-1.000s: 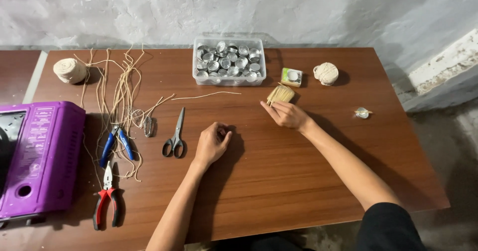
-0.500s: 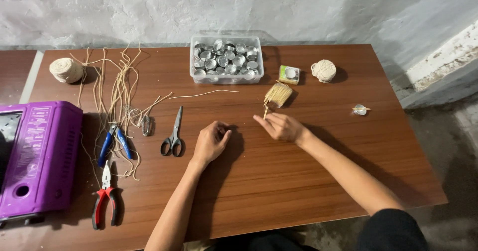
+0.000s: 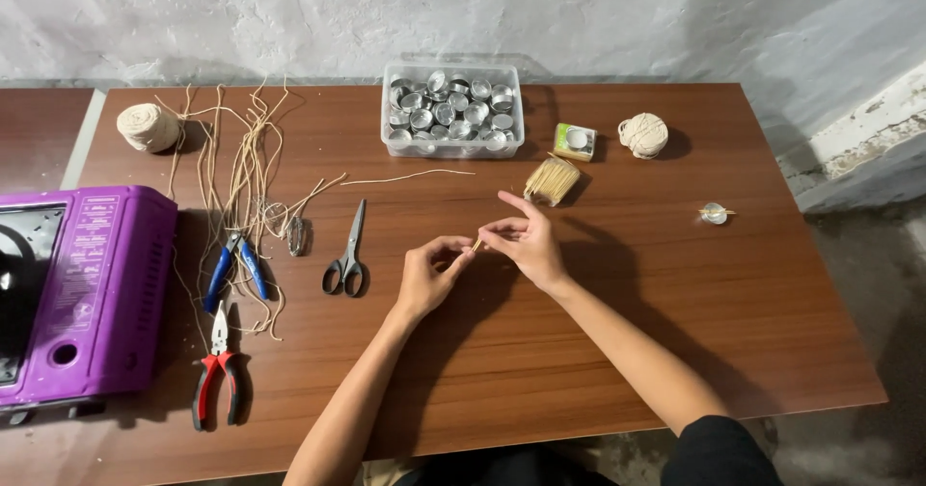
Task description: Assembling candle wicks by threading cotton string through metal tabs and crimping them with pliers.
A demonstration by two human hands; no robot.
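Left hand (image 3: 427,276): fingertips pinch a small wooden stick (image 3: 476,245), right of the scissors (image 3: 347,253).
Right hand (image 3: 526,240): fingertips on the same stick, index finger extended.
Stick bundle (image 3: 552,179): beyond the right hand.
Clear box of metal cups (image 3: 451,110): beyond the scissors.
Pliers (image 3: 218,364): left of the scissors.

Both forearms are bare. Left hand (image 3: 424,279) and right hand (image 3: 526,245): no gloves, rings or watch visible. Right upper arm: dark sleeve.
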